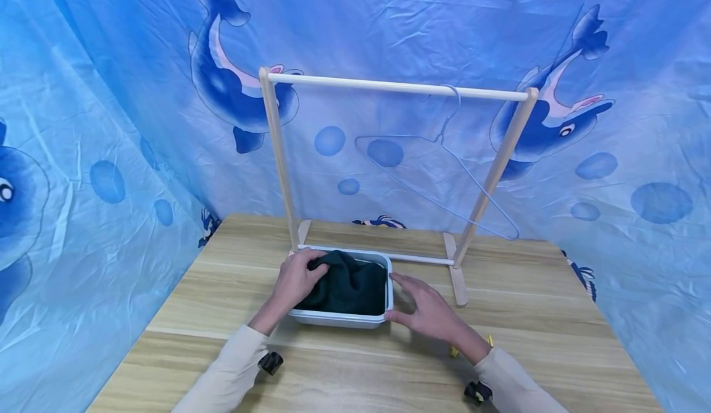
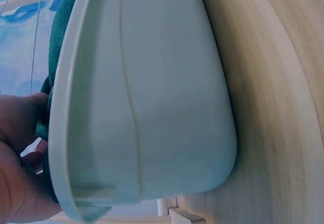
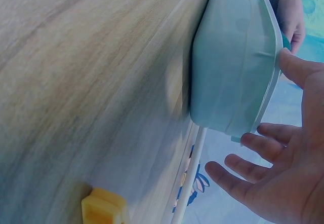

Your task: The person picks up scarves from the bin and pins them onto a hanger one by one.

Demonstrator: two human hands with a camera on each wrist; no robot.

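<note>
A pale blue-green plastic basin [image 1: 339, 321] stands on the wooden table, with a bunched dark green cloth [image 1: 355, 289] inside it. At the basin's left end, my left hand [image 1: 294, 278] pinches a raised fold of that cloth between thumb and fingers. My right hand [image 1: 428, 309] is at the opposite end, thumb and fingertips right at the rim. In the right wrist view its fingers [image 3: 238, 171] are spread and fairly straight. Seen from the left wrist, the basin's wall [image 2: 152, 82] fills the middle, and green cloth [image 2: 62, 31] shows above the rim.
Behind the basin rises a wooden clothes rack [image 1: 389, 84] with white bars. A light blue wire hanger [image 1: 428, 198] hangs from its top bar, toward the right. A small yellow object [image 3: 104, 206] lies on the table near my right wrist. Blue dolphin-print sheeting [image 1: 139, 61] surrounds the table.
</note>
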